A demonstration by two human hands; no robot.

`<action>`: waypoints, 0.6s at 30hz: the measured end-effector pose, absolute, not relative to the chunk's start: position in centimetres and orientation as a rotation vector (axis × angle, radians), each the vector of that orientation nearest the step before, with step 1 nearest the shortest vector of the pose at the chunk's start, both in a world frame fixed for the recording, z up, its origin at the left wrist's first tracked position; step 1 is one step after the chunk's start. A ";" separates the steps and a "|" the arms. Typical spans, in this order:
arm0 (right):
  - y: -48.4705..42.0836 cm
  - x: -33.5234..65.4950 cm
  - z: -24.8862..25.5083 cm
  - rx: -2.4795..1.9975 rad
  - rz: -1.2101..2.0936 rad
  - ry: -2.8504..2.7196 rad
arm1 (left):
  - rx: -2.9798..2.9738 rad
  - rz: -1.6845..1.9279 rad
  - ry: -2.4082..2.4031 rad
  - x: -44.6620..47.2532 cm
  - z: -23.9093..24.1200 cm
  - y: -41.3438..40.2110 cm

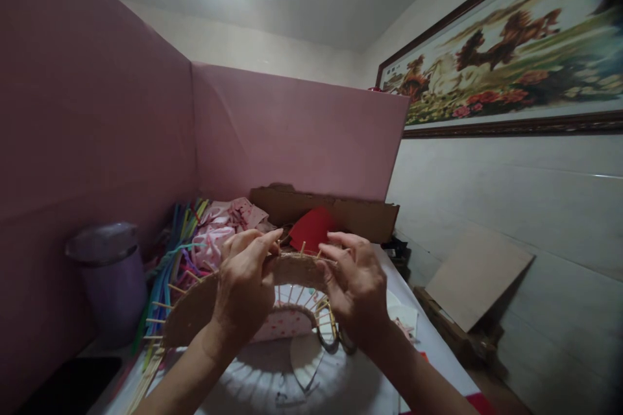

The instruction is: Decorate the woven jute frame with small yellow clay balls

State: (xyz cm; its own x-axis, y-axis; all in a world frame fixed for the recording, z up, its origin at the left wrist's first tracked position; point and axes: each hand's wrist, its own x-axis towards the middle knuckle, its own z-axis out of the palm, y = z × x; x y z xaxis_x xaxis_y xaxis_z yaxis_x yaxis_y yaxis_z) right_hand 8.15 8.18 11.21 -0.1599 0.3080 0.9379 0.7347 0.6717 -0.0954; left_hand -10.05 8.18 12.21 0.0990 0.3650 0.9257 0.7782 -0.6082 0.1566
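Both my hands hold a curved cardboard piece (pixel 191 312) up over the table. Thin wooden sticks (pixel 165 305) jut out along its outer edge, and more run from its inner side. My left hand (pixel 246 288) is closed on the upper left of the curve, fingertips at its top edge. Gripping farther right is my right hand (pixel 357 285), thumb and fingers pinching the edge beside a stick. Below lies a pink-dotted piece (pixel 285 325) with a brown curved rim; whether it joins the cardboard I cannot tell. Scissors (pixel 328 336) show near my right wrist.
Colourful fuzzy stems (pixel 165 282) and crumpled pink fabric (pixel 238 214) lie at the left. Red paper (pixel 311 227) stands before a cardboard strip (pixel 357 215). A lilac container (pixel 111 288) is at far left. Pink panels (pixel 292 130) enclose the white table (pixel 360 382) behind and left.
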 end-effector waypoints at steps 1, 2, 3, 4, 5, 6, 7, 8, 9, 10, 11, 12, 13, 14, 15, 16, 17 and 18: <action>7.9 7.8 11.2 -0.822 -0.483 -1.790 | -2.019 -1.511 -1.123 -10.1 12.3 8.3; 7.7 7.5 11.2 -0.815 -0.492 -1.834 | -2.024 -1.507 -1.125 -10.0 12.3 8.3; 7.6 7.2 11.2 -0.817 -0.496 -1.870 | -2.032 -1.501 -1.125 -10.0 12.3 8.4; 7.6 6.9 11.1 -0.825 -0.498 -1.895 | -2.040 -1.495 -1.126 -10.0 12.4 8.5; 7.6 6.7 11.1 -0.837 -0.497 -1.907 | -2.052 -1.486 -1.126 -9.9 12.5 8.5; 7.7 6.6 11.0 -0.850 -0.492 -1.909 | -2.064 -1.476 -1.130 -9.9 12.5 8.6; 7.9 6.4 10.9 -0.860 -0.486 -1.908 | -2.074 -1.468 -1.135 -9.9 12.6 8.6; 8.0 6.3 10.9 -0.867 -0.480 -1.904 | -2.084 -1.459 -1.140 -9.9 12.7 8.6; 8.2 6.2 10.8 -0.869 -0.475 -1.901 | -2.090 -1.452 -1.144 -9.9 12.8 8.6; 8.3 6.1 10.8 -0.871 -0.471 -1.900 | -2.096 -1.447 -1.148 -9.8 12.8 8.6; 8.4 6.1 10.7 -0.868 -0.469 -1.899 | -2.102 -1.445 -1.150 -9.8 12.9 8.6; 8.5 6.0 10.7 -0.865 -0.469 -1.896 | -2.106 -1.449 -1.146 -9.8 12.9 8.6; 8.6 5.9 10.7 -0.860 -0.471 -1.893 | -2.112 -1.453 -1.140 -9.8 13.0 8.6; 8.6 5.8 10.7 -0.855 -0.474 -1.888 | -2.115 -1.458 -1.134 -9.9 13.0 8.6; 8.6 5.7 10.7 -0.850 -0.478 -1.884 | -2.115 -1.465 -1.130 -9.9 12.9 8.6; 8.7 5.7 10.7 -0.843 -0.482 -1.878 | -2.115 -1.471 -1.129 -9.9 12.9 8.6; 8.7 5.6 10.7 -0.838 -0.484 -1.876 | -2.113 -1.477 -1.129 -9.9 12.9 8.6; 8.7 5.6 10.6 -0.836 -0.483 -1.873 | -2.110 -1.481 -1.132 -9.9 12.8 8.6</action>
State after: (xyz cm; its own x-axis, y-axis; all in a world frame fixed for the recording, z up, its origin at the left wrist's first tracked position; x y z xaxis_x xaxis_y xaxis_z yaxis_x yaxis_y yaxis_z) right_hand 5.57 8.71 10.64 -0.2731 0.3358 0.9015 0.7300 0.6826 -0.0332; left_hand -9.87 8.56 12.83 0.1465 0.4180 0.8966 0.7553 -0.6326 0.1715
